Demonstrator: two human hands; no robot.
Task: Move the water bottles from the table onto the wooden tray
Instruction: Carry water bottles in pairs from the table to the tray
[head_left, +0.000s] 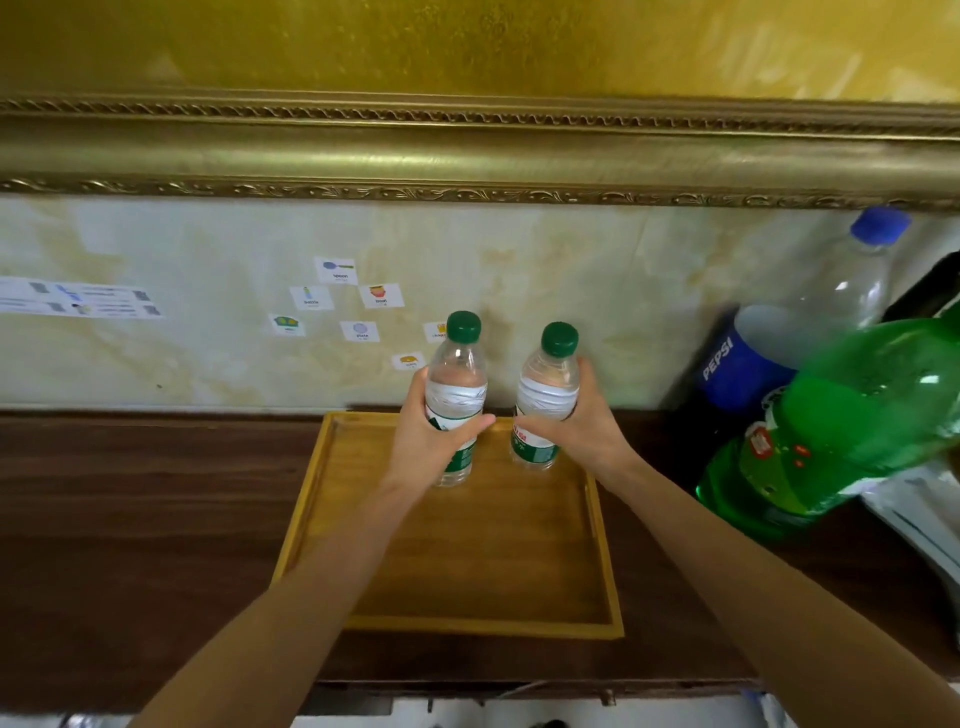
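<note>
Two clear water bottles with green caps stand upright over the far half of the wooden tray (602, 545). My left hand (427, 436) is wrapped around the left water bottle (457, 379) at its label. My right hand (579, 421) grips the right water bottle (550, 384) the same way. The bottoms of both bottles are at or just above the tray floor; I cannot tell whether they touch it. The near half of the tray holds nothing.
A big Pepsi bottle (779, 353) with a blue cap and a large green soda bottle (841, 426) stand to the right of the tray on the dark wooden table (145, 519). Small picture cards (337, 270) are stuck on the wall behind. A white object lies at the right edge.
</note>
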